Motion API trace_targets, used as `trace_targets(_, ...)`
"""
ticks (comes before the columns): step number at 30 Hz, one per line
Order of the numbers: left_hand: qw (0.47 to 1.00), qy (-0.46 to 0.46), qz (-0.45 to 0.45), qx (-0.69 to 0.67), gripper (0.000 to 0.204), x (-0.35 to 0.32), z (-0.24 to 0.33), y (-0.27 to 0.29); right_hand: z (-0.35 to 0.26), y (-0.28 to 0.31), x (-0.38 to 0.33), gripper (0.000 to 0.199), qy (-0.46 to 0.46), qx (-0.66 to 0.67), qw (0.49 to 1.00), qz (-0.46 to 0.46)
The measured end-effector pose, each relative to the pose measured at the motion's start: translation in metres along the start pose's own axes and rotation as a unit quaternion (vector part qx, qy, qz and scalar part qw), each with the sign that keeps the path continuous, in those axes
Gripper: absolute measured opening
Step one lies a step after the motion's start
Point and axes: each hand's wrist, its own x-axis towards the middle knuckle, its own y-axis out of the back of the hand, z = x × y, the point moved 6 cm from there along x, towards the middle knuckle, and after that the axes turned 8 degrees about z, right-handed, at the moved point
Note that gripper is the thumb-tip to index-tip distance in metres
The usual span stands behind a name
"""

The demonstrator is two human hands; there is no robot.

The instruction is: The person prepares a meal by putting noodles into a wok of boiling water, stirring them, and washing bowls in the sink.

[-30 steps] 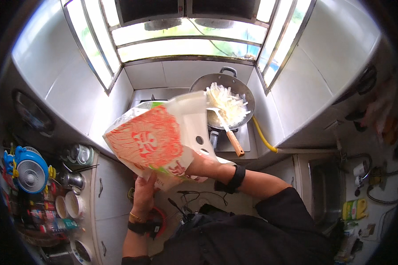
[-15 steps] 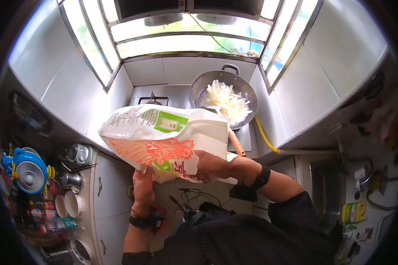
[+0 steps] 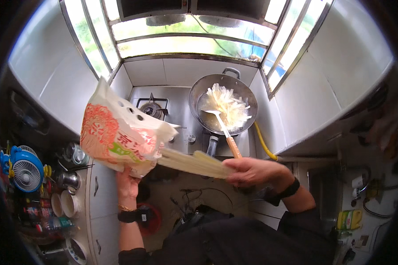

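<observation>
**Desk:** What does the frame show at its centre?

**Photographer:** A bundle of dry noodles [image 3: 194, 162], pale and straight, lies half out of a plastic noodle bag [image 3: 119, 137], held over the floor in front of the stove. The right hand [image 3: 252, 171] has its fingers closed around the free end of the bundle. The left hand [image 3: 127, 183] grips the bag from below and tilts its mouth toward the right hand, which would let the strands slide out level.

**Desk:** And beyond that?

**Photographer:** A wok [image 3: 223, 105] sits on the right burner with noodles already in it and a ladle [image 3: 223, 128] resting inside, handle toward the person. The left burner [image 3: 152, 108] stands bare.

**Desk:** Anything unclear?

**Photographer:** The bag hides the left fingertips and how much remains inside. The shelf clutter by the blue fan [image 3: 25, 168] blurs at the rim.
</observation>
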Motion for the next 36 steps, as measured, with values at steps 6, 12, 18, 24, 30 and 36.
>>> trace_targets(6, 0.999, -0.033, 0.012, 0.000, 0.053, -0.003, 0.021, 0.054, 0.037, 0.122, -0.003, 0.020, -0.027, -0.088, 0.949, 0.303)
trace_targets(12, 0.999, -0.047, 0.021, 0.018, 0.052, -0.043, 0.029, 0.050, 0.078, 0.231, 0.075, 0.038, -0.022, -0.391, 0.802, 0.451)
trace_targets(18, 0.996, -0.067, 0.051, 0.013, 0.056, -0.072, 0.032, 0.044, 0.107, 0.263, 0.118, 0.043, 0.093, -0.419, 0.737, 0.522)
trace_targets(24, 0.992, -0.096, 0.073, 0.037, 0.050, -0.093, 0.045, 0.071, 0.106, 0.107, 0.062, 0.055, -0.083, -0.476, 0.789, 0.380)
trace_targets(30, 0.994, -0.079, 0.079, 0.017, 0.056, -0.089, 0.059, 0.092, 0.143, 0.104, 0.041, 0.062, 0.039, -0.249, 0.822, 0.511)
trace_targets(36, 0.996, -0.080, 0.037, 0.024, 0.055, -0.109, 0.078, 0.093, 0.145, 0.129, 0.025, 0.056, 0.065, -0.056, 0.799, 0.596)
